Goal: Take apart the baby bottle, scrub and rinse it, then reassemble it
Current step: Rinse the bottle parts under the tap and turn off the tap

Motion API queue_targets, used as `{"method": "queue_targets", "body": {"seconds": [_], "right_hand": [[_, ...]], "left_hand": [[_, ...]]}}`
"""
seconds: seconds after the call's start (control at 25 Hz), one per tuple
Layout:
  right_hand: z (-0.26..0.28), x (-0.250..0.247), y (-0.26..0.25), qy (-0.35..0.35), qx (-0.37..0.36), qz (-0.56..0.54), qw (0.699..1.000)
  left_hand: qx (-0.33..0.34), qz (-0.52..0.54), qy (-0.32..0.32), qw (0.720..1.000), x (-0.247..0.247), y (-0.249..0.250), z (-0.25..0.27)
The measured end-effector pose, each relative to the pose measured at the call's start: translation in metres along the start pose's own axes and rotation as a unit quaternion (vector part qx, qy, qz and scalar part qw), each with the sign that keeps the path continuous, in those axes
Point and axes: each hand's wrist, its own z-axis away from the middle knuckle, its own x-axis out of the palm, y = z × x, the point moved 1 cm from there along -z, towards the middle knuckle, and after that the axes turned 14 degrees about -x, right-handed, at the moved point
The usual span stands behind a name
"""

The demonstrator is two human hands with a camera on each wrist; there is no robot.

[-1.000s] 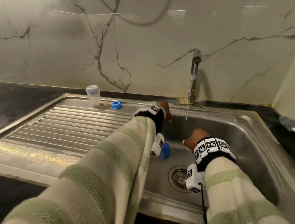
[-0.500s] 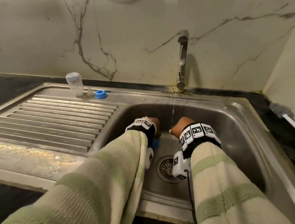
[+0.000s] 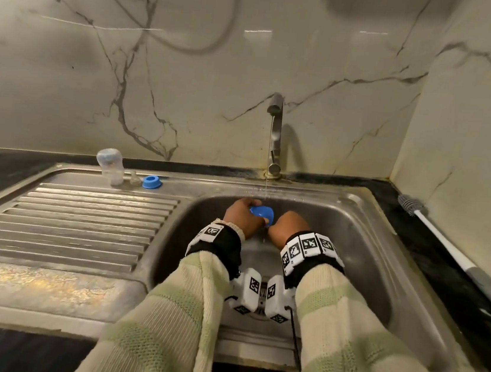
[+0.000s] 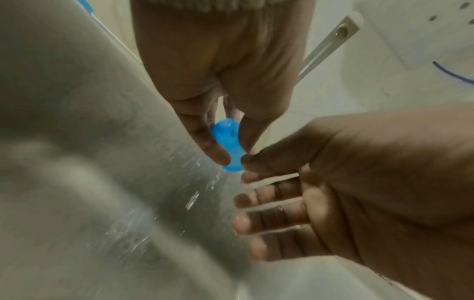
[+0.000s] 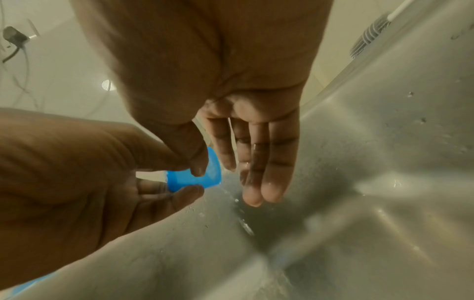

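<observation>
A small blue cap (image 3: pixel 261 212) is under the thin water stream from the tap (image 3: pixel 275 134), near the back wall of the sink (image 3: pixel 370 219). My left hand (image 3: pixel 243 216) pinches the cap (image 4: pixel 227 140) between thumb and fingers. My right hand (image 3: pixel 288 226) is beside it, its thumb touching the cap (image 5: pixel 189 180) and its wet fingers (image 5: pixel 259 162) straight and pointing down. The clear bottle body (image 3: pixel 110 166) stands at the back of the drainboard, with the clear nipple (image 3: pixel 134 177) and the blue collar ring (image 3: pixel 152 182) to its right.
The ribbed drainboard (image 3: pixel 79 221) lies left of the basin. A grey-headed bottle brush (image 3: pixel 415 205) with a white handle lies on the dark counter at the right. The marble wall rises close behind the tap. Water droplets cover the basin wall.
Both hands have risen from the basin floor to the back of the basin, bringing the blue cap up under the stream. The right thumb now touches the cap.
</observation>
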Motion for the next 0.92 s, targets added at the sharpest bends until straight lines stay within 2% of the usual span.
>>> {"method": "queue_targets", "body": {"seconds": [0.12, 0.36, 0.68, 0.84, 0.92], "right_hand": [[-0.014, 0.000, 0.004, 0.016, -0.009, -0.005, 1.000], [-0.045, 0.015, 0.003, 0.073, -0.056, -0.047, 0.995], [-0.041, 0.011, 0.005, 0.079, -0.057, -0.049, 0.994], [-0.036, 0.010, 0.007, 0.077, -0.052, -0.092, 0.991], [-0.035, 0.009, 0.007, 0.079, -0.040, -0.112, 0.990]], "left_hand": [[0.011, 0.048, 0.006, 0.999, 0.006, 0.006, -0.009], [-0.002, 0.062, 0.019, 0.998, 0.008, -0.004, -0.035], [-0.020, 0.095, -0.050, 0.994, 0.007, -0.003, -0.030], [0.070, 0.110, -0.036, 0.991, 0.000, 0.001, -0.020], [0.084, 0.113, -0.042, 0.989, -0.001, 0.001, -0.018]]}}
